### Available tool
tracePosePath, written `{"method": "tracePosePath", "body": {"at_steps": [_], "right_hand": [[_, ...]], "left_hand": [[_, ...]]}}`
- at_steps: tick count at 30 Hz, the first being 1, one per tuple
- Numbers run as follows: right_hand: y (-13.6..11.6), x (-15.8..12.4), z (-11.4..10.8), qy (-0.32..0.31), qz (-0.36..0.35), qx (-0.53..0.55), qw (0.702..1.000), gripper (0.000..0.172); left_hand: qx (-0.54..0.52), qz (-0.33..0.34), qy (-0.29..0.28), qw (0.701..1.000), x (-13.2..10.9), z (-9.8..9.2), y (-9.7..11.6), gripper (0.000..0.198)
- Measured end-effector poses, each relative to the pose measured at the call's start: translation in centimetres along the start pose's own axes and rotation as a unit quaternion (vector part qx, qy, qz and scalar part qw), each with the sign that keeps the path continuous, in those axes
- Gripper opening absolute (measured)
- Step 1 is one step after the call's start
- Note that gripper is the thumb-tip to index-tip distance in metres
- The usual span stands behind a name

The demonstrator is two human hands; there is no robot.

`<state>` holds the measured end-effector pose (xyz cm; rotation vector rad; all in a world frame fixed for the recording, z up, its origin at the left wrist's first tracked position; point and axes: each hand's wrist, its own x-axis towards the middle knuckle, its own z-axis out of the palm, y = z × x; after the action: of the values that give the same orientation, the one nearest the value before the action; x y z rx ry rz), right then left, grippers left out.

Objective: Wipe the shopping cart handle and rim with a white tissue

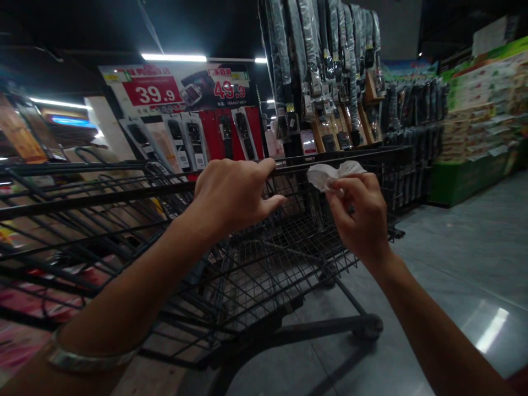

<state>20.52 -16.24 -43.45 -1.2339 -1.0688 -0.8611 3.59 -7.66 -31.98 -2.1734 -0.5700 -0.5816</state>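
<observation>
My left hand [235,184] is closed over the upper side rail of a black wire shopping cart [264,297]. Its thumb sticks out to the right, and most of its fingertips are hidden beyond the rail. A silver bangle [93,357] circles that wrist. Between the thumb and fingers of my right hand [363,212] is pinched a crumpled white tissue [324,175]. The tissue is just in front of the cart's upper rail near its right end; whether it touches the rail I cannot tell.
Belts in plastic wrap [313,49] hang on a rack behind the cart. Left of them stands a price board [154,91] above packaged belts. Stacked packages sit on a green display base [449,181] at right. A cart wheel [369,327] rests on the grey floor [462,264].
</observation>
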Motion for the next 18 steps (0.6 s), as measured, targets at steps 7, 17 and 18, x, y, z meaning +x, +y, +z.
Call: {"method": "tracePosePath", "body": {"at_steps": [7, 17, 18], "right_hand": [[1.6, -2.4, -0.5, -0.089, -0.008, -0.056, 0.994, 0.015], [1.6, -2.6, -1.7, -0.162, 0.016, -0.132, 0.978, 0.014], [1.8, -2.7, -1.8, -0.168, 0.026, -0.145, 0.975, 0.015]], "left_hand": [[0.008, 0.001, 0.003, 1.000, 0.0, -0.2, 0.1, 0.049], [-0.024, -0.002, 0.014, 1.000, -0.1, -0.1, 0.1, 0.049], [-0.025, -0.001, 0.016, 1.000, -0.1, 0.0, 0.1, 0.049]]}}
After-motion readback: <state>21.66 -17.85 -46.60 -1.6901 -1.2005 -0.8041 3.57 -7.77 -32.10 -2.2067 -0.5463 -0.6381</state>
